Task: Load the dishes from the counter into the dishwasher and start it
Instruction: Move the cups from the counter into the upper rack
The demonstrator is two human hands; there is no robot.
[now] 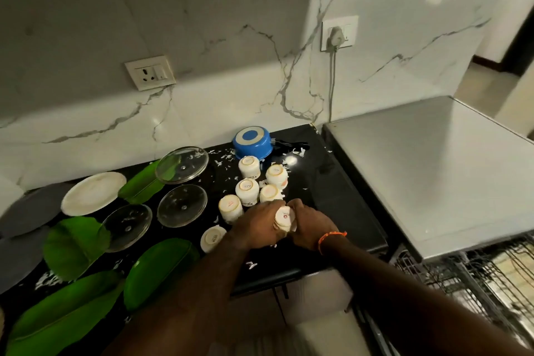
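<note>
Both forearms are reaching out from under me, and I am watching the left hand (257,221) and the right hand (307,224) closing together on one white cup (284,218) at the near edge of the counter (326,182). Fingers of both hands are curling round the cup, which is sitting bottom-up between them; whether it is lifted clear I cannot tell.

I am judging this as the pick-up stage of loading. Six more upturned cups (247,191) are standing just beyond, with three glass lids (182,205), a white plate (94,192), green leaf-shaped plates (76,247) and an inverted blue pot (252,144) waiting.

Next I am expecting a carry to the right and down, to the open dishwasher rack (476,277), keeping the cup mouth-down and clear of the neighbours.

Round maker's stamps are showing on the cup bases, too small to read.
</note>
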